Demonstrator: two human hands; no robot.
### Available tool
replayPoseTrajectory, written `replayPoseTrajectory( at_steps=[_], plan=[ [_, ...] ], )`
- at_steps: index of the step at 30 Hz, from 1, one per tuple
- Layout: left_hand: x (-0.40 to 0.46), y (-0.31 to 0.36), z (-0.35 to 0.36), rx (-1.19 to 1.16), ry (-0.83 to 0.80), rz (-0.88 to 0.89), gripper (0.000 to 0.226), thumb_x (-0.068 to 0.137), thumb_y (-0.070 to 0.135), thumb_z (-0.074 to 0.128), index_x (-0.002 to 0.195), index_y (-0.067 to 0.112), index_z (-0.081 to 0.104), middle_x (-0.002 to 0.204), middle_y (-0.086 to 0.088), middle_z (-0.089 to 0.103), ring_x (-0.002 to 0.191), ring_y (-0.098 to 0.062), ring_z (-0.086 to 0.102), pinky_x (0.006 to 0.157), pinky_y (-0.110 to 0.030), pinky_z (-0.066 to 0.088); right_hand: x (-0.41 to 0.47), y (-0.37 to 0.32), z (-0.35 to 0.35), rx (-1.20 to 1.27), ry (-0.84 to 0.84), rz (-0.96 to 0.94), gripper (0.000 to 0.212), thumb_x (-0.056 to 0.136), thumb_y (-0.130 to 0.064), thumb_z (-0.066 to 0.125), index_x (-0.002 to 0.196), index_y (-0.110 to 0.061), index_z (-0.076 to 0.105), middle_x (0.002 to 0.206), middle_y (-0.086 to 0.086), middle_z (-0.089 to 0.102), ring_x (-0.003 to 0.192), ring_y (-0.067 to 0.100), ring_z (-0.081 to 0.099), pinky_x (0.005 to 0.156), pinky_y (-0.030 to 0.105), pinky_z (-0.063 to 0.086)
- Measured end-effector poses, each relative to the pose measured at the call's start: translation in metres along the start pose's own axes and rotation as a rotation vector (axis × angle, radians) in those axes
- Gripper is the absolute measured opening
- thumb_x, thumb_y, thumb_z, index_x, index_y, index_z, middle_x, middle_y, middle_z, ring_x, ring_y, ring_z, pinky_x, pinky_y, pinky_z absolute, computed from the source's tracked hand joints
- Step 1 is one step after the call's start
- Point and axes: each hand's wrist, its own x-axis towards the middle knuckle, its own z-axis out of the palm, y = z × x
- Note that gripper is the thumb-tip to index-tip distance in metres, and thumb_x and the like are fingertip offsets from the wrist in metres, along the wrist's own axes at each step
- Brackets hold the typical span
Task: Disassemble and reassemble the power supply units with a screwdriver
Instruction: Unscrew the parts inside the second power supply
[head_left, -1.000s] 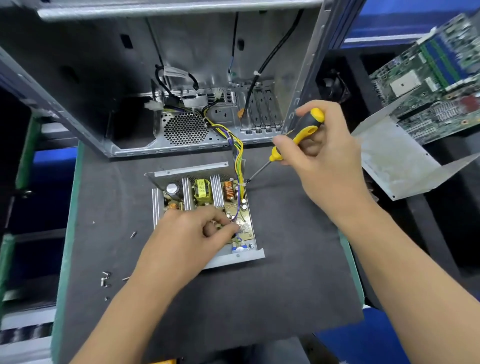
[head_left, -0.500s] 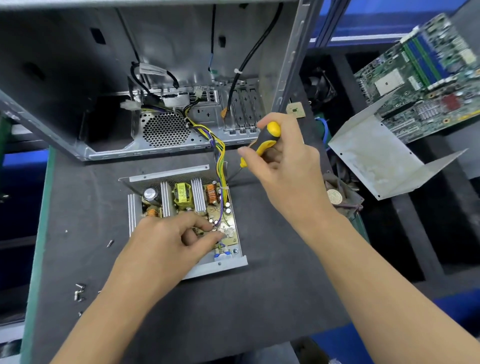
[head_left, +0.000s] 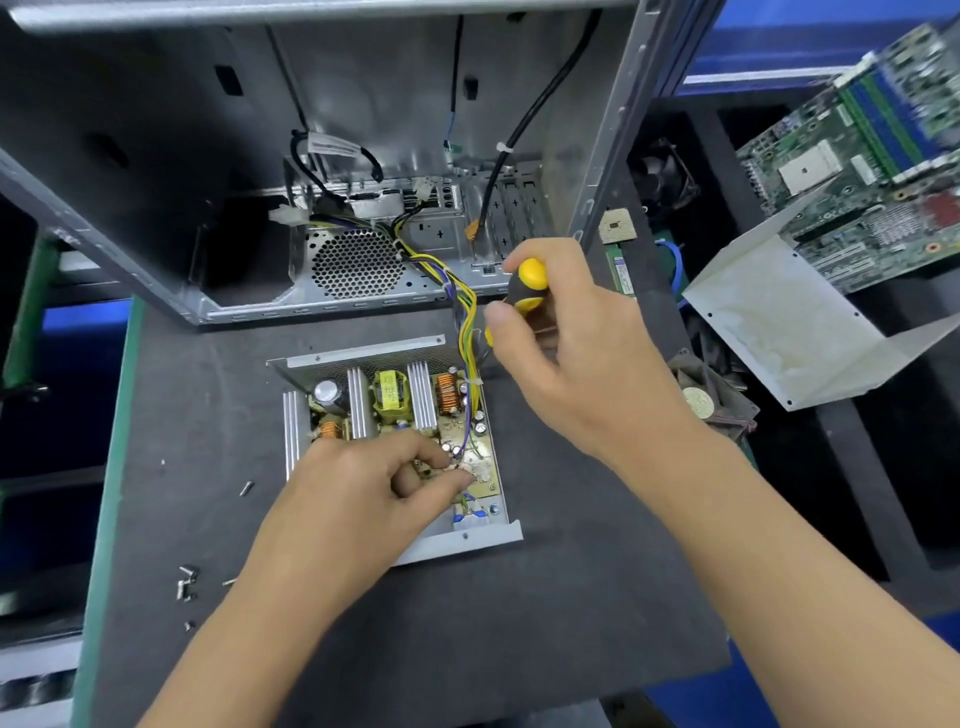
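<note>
Both forearms bare, no sleeves, gloves or rings.

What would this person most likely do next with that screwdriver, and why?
Probably lower the screwdriver tip to the circuit board near the left hand. The right hand grips it above the open power supply, while the left fingers seem to pinch something small on the board, maybe a screw; I cannot tell.

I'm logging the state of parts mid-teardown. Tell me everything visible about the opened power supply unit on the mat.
The power supply unit lies flat on the dark mat, cover off, in a shallow grey metal tray. Its tan board carries ribbed aluminium heat sinks, a yellow transformer, copper coils and capacitors. Yellow, black and purple wires run from its right side up into the computer case. The left hand rests on the board's near part, fingertips pinched together there.
</note>
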Motion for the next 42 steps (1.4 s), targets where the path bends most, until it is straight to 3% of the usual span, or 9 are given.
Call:
replayPoseTrajectory(
  at_steps=[6,10,13,18,22,26,32,36,42],
  plan=[
    [-0.002,0.008,-0.005,-0.115,0.077,0.005,0.022,0.082,0.048,0.072,0.072,0.029,0.072,0.055,0.009,0.062,0.049,-0.012,0.059,0.056,-0.030,0.053,0.016,-0.023,-0.018,-0.300,-0.132,-0.120,0.023,0.086,-0.020,0.060,0.107,-0.020,0.050,0.079,-0.005,0.051,0.071,0.025,0.055,0.068,0.040,0.049],
    [-0.012,0.005,-0.023,-0.530,0.509,-0.056,0.022,0.092,0.036,0.064,0.075,0.024,0.071,0.058,0.001,0.066,0.048,-0.013,0.066,0.049,-0.017,0.051,0.023,-0.038,-0.019,-0.832,-0.203,-0.272,0.032,0.096,-0.049,0.041,0.086,-0.019,0.040,0.066,0.008,0.046,0.065,0.038,0.061,0.050,0.033,0.036],
    [-0.025,-0.024,-0.038,-0.580,0.764,-0.153,0.034,0.102,0.040,0.052,0.075,0.027,0.069,0.059,0.000,0.063,0.048,-0.014,0.062,0.049,-0.020,0.049,0.032,-0.047,-0.019,-0.797,-0.345,-0.186,0.030,0.094,-0.050,0.034,0.089,-0.021,0.037,0.089,0.009,0.039,0.079,0.033,0.050,0.062,0.039,0.042],
    [-0.064,-0.079,-0.039,-0.447,0.870,-0.312,0.040,0.104,0.043,0.042,0.075,0.030,0.065,0.062,0.000,0.060,0.054,-0.017,0.058,0.052,-0.024,0.048,0.041,-0.047,-0.029,-0.782,-0.526,-0.154,0.016,0.095,-0.021,0.052,0.110,-0.016,0.052,0.102,0.005,0.046,0.084,0.033,0.053,0.069,0.036,0.037],
    [-0.091,-0.109,-0.030,-0.227,0.787,-0.329,0.032,0.101,0.031,0.039,0.080,0.029,0.064,0.076,0.009,0.063,0.071,-0.009,0.062,0.064,-0.027,0.046,0.039,-0.059,-0.030,-1.058,-0.467,-0.109,0.044,0.097,-0.054,0.029,0.095,-0.016,0.051,0.078,0.011,0.048,0.084,0.041,0.061,0.065,0.038,0.042],
    [-0.099,-0.117,-0.018,-0.069,0.687,-0.281,0.030,0.098,0.031,0.040,0.086,0.015,0.061,0.080,0.011,0.053,0.080,-0.013,0.048,0.074,-0.029,0.036,0.046,-0.068,-0.031,-0.786,-0.622,-0.026,0.034,0.086,-0.038,0.035,0.103,-0.017,0.055,0.100,0.005,0.042,0.088,0.037,0.055,0.088,0.052,0.046],
    [-0.092,-0.124,-0.017,0.173,0.580,-0.268,0.033,0.095,0.041,0.044,0.084,0.012,0.057,0.084,-0.004,0.053,0.084,-0.025,0.042,0.081,-0.030,0.025,0.043,-0.062,-0.029,-1.111,-0.507,-0.073,0.050,0.093,-0.057,0.025,0.102,-0.016,0.054,0.089,0.012,0.056,0.078,0.039,0.060,0.068,0.041,0.048],
    [-0.091,-0.118,-0.013,0.329,0.522,-0.284,0.051,0.089,0.052,0.049,0.112,0.009,0.061,0.115,-0.013,0.053,0.106,-0.034,0.046,0.093,-0.046,0.032,0.046,-0.064,-0.028,-0.809,-0.616,-0.155,0.016,0.088,-0.016,0.063,0.101,-0.007,0.062,0.094,0.006,0.039,0.072,0.033,0.050,0.072,0.051,0.050],
    [-0.086,-0.121,-0.012,0.484,0.417,-0.286,0.064,0.085,0.063,0.046,0.125,0.015,0.057,0.126,-0.008,0.048,0.116,-0.034,0.044,0.097,-0.049,0.032,0.046,-0.066,-0.024,-1.114,-0.611,-0.099,0.036,0.098,-0.049,0.043,0.102,-0.015,0.055,0.096,0.009,0.058,0.087,0.037,0.062,0.075,0.042,0.051]
  ],
)
